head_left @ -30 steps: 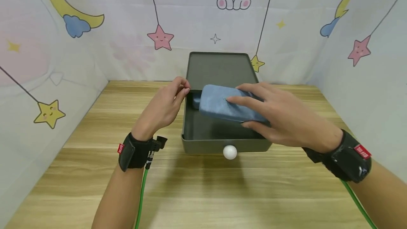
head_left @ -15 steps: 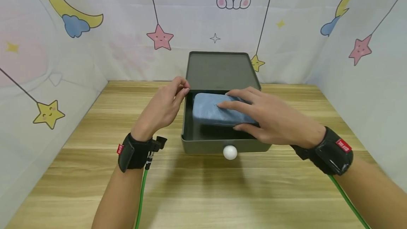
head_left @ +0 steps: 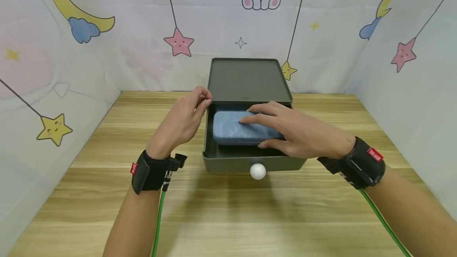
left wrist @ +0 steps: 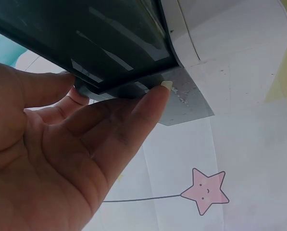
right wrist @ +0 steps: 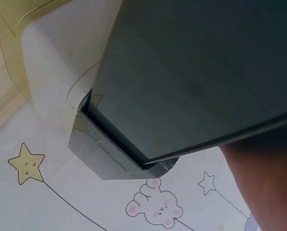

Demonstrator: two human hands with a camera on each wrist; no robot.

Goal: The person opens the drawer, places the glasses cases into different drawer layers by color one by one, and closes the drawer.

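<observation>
A dark grey drawer unit (head_left: 250, 79) stands on the table with its drawer (head_left: 228, 164) pulled out, a white round knob (head_left: 258, 171) on the front. Inside the drawer lies a blue rounded case (head_left: 228, 128) with a small mark on top. My right hand (head_left: 294, 132) grips this case from above, thumb at its near side and fingers across its top. A strip of darker blue shows behind it. My left hand (head_left: 182, 120) pinches the unit's left front corner; in the left wrist view its fingers (left wrist: 133, 120) curl at the dark edge. The right wrist view hides the case.
A wood-grain table (head_left: 89, 177) lies beneath. White cloth walls (head_left: 150, 3) printed with stars, a moon and a bear rise at the back and both sides. Each wrist wears a black strap (head_left: 360, 163) with a green cable (head_left: 159, 221).
My right hand has lowered the blue case leftward and down into the drawer, where it went from tilted to nearly level. The left hand has stayed at the corner.
</observation>
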